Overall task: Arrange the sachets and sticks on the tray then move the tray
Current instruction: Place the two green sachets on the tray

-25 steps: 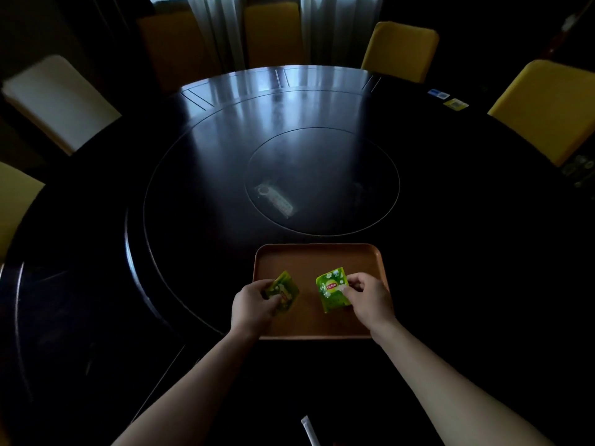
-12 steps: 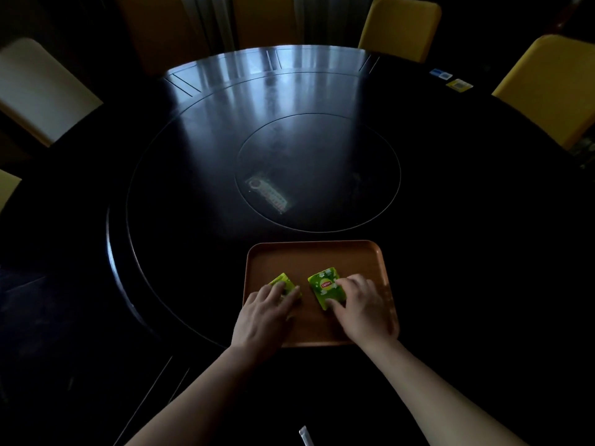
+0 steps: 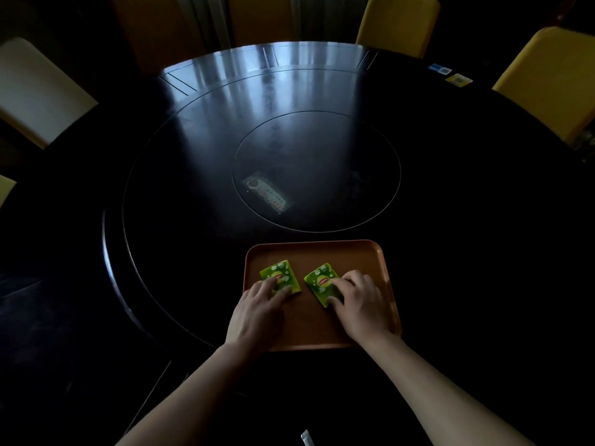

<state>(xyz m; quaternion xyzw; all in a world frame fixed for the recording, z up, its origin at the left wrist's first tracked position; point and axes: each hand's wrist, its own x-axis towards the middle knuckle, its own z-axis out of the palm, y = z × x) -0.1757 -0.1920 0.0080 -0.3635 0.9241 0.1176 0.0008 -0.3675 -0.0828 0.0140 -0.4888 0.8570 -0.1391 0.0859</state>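
An orange-brown tray (image 3: pixel 315 252) lies on the dark round table in front of me. Two green tea sachets lie flat on it side by side. My left hand (image 3: pixel 257 313) rests fingertips on the near part of the left sachet (image 3: pixel 278 274). My right hand (image 3: pixel 362 304) presses fingertips on the right sachet (image 3: pixel 320 281), covering its right side. Neither hand pinches or lifts its sachet; fingers are spread flat. A white stick (image 3: pixel 307 438) pokes in at the bottom edge, on the table near me.
The table has a glass turntable (image 3: pixel 317 172) in the middle with a faint packet (image 3: pixel 269 194) seen through it. Yellow chairs (image 3: pixel 397 24) ring the far side. Small cards (image 3: pixel 450 75) lie at the far right edge.
Both hands lowered the two sachets from held above the tray to lying flat on it. The grips became flat fingertips, and the left sachet now shows more.
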